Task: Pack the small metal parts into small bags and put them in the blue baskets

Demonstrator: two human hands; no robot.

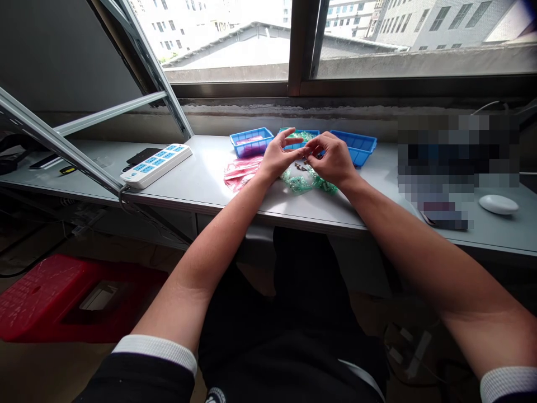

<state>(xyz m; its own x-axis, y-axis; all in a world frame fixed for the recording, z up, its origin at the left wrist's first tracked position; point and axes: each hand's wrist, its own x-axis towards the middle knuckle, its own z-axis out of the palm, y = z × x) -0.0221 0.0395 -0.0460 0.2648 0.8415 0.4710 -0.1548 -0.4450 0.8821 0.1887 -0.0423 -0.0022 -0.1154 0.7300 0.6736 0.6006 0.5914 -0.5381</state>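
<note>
My left hand (pixel 280 155) and my right hand (pixel 332 159) meet at the fingertips above the desk. The right fingers are pinched together. On the left, thumb and a finger reach to the same spot, other fingers held out. Whatever sits between the fingertips is too small to make out. Just below lie several small dark metallic pieces (pixel 300 167). Crumpled green clear plastic bags (pixel 298 183) rest nearer the desk edge. Beside my left wrist are pink plastic bags (pixel 240 172).
Behind the hands stand a blue tray (pixel 268 134) with pink contents, a second blue tray (pixel 318 133) holding green bags, and a third blue tray (pixel 364 146). A white power strip (pixel 157 166) lies left by a metal frame (pixel 157 73). A white mouse (pixel 498 205) sits right.
</note>
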